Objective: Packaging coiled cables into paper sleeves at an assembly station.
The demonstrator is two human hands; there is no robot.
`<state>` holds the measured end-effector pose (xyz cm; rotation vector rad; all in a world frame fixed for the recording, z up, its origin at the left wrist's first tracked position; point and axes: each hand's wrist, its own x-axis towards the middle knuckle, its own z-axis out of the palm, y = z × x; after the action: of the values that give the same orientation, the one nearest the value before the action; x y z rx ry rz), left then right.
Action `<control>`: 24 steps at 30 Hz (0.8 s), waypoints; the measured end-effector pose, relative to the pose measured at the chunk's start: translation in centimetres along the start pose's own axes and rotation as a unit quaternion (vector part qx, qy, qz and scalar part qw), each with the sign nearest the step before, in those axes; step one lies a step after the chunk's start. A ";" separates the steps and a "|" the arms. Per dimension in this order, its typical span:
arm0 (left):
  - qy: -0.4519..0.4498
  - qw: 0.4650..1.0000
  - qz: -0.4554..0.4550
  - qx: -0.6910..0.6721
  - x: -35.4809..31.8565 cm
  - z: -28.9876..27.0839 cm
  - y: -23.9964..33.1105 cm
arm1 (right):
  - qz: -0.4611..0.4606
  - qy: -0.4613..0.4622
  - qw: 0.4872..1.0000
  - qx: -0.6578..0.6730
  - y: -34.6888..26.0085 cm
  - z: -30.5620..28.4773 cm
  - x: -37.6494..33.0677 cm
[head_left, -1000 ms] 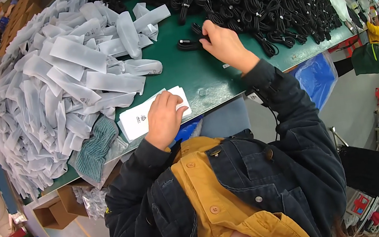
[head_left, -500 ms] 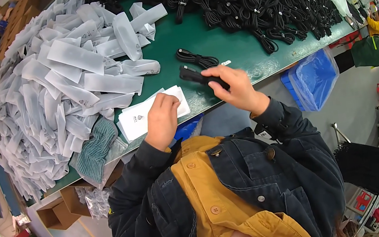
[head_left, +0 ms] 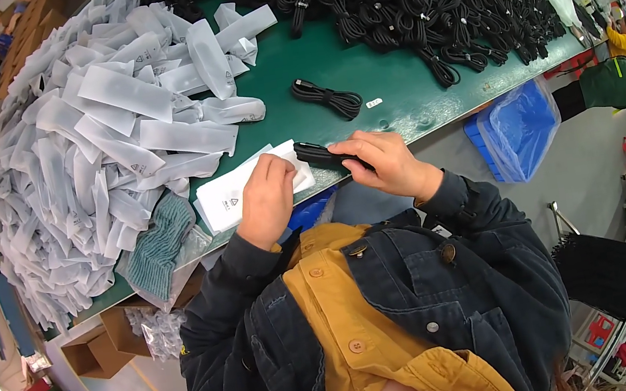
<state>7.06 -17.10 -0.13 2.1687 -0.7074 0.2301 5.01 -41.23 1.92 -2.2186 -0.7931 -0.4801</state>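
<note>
My left hand [head_left: 270, 199] is closed at the top sheet of a small stack of white translucent bags [head_left: 222, 201] on the table's near edge, its fingers pinching a bag there. In my right hand [head_left: 387, 162] is a bundled black cable [head_left: 317, 154], gripped between thumb and fingers. The cable's far end points left and reaches the right edge of the bags, close to my left fingers. Another coiled black cable [head_left: 327, 99] lies on the green table just beyond. A small white label [head_left: 374, 103] sits beside it.
A large heap of filled white bags [head_left: 129, 101] covers the table's left side, with a teal knitted cloth [head_left: 159, 247] at its near edge. Many coiled black cables [head_left: 414, 2] pile up at the far right. A lined blue bin [head_left: 514, 133] stands off the table's right edge.
My right hand has brought the cable down and left, up to the bags' right edge. My left hand stays at the bags almost unmoved.
</note>
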 end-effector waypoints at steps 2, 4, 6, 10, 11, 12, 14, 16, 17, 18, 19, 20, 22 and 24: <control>-0.009 1.000 -0.008 -0.007 0.0 -0.1 0.0 | -0.003 -0.003 1.000 0.000 -0.1 0.0 0.0; -0.014 0.996 -0.058 -0.062 0.0 -0.2 -0.2 | -0.010 -0.009 1.000 -0.001 -0.1 0.0 -0.1; -0.017 0.992 -0.083 -0.090 0.0 -0.2 -0.3 | -0.015 -0.014 1.000 -0.005 0.0 0.0 -0.2; -0.030 0.961 -0.192 -0.197 -0.2 -0.1 -0.2 | -0.033 -0.040 0.999 -0.012 0.0 -0.3 -0.2; -0.019 0.961 -0.196 -0.194 -0.2 0.0 -0.1 | -0.040 -0.058 0.997 -0.010 0.0 -0.4 -0.1; -0.008 0.961 -0.199 -0.192 -0.3 0.0 0.0 | -0.047 -0.076 0.996 -0.008 0.0 -0.5 0.0; 0.000 0.961 -0.201 -0.190 -0.1 -0.1 0.4 | -0.004 -0.073 0.996 0.050 0.3 0.0 -0.3; -0.011 0.986 -0.090 -0.137 0.0 -0.5 0.9 | 0.080 -0.066 0.980 0.169 0.5 0.6 -0.5; -0.016 0.993 -0.033 -0.110 0.2 -0.7 1.2 | 0.081 -0.065 0.980 0.168 0.6 0.6 -0.4; -0.017 0.993 -0.032 -0.110 0.4 -0.8 1.3 | 0.086 -0.067 0.979 0.175 0.6 0.7 -0.3; -0.018 0.996 0.012 -0.086 0.6 -0.8 1.5 | 0.091 -0.069 0.977 0.181 0.7 0.7 -0.1; -0.019 0.996 0.057 -0.062 0.9 -0.9 1.7 | 0.096 -0.070 0.975 0.188 0.7 0.8 0.0; -0.020 0.994 0.103 -0.038 1.4 -1.1 1.8 | 0.105 -0.074 0.971 0.201 0.8 0.8 0.4; 0.014 0.997 0.064 -0.045 1.9 -1.4 1.9 | 0.112 -0.077 0.967 0.214 0.6 0.7 1.2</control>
<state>7.70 -17.76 2.72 2.0338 -0.8267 0.2907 6.34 -40.57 1.76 -1.9205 -0.6416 -0.0179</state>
